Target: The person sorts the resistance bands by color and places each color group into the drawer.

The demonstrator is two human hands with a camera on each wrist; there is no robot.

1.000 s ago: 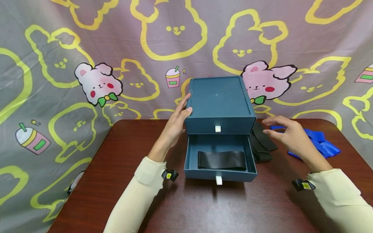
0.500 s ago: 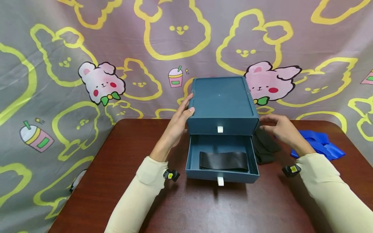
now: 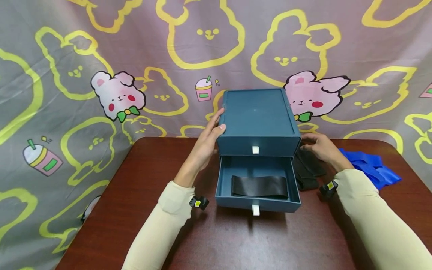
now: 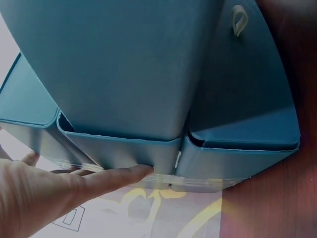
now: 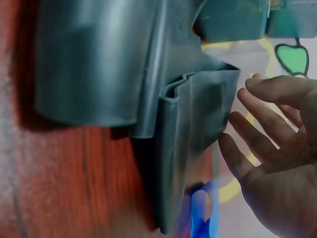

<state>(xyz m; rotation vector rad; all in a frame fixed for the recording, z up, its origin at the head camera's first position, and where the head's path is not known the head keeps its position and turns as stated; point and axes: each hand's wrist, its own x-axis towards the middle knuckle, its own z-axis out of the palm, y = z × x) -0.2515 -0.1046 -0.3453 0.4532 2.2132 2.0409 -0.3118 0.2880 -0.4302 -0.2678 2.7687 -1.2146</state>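
A dark blue two-drawer box (image 3: 258, 112) stands on the table, its upper drawer closed and its lower drawer (image 3: 233, 202) pulled out. In that drawer lies a flat folded black band (image 3: 260, 186). My left hand (image 3: 204, 148) rests on the box's left side; in the left wrist view the thumb (image 4: 119, 179) lies straight along the wall. Beside the box's right side is my right hand (image 3: 324, 148), fingers loosely bent. Seen from the right wrist, its fingertips are right at the edge of a folded black band (image 5: 198, 114), and nothing is gripped.
A crumpled blue band (image 3: 374, 167) lies on the table at the right, partly behind the right sleeve. The brown wooden table (image 3: 155, 168) reaches back to a hanging cloth (image 3: 152, 37) with cartoon prints. Each drawer front has a white pull tab (image 3: 255, 150).
My right hand has moved left, from over the blue band to beside the box and the black band. The left hand stays on the box. The head view has shifted slightly.
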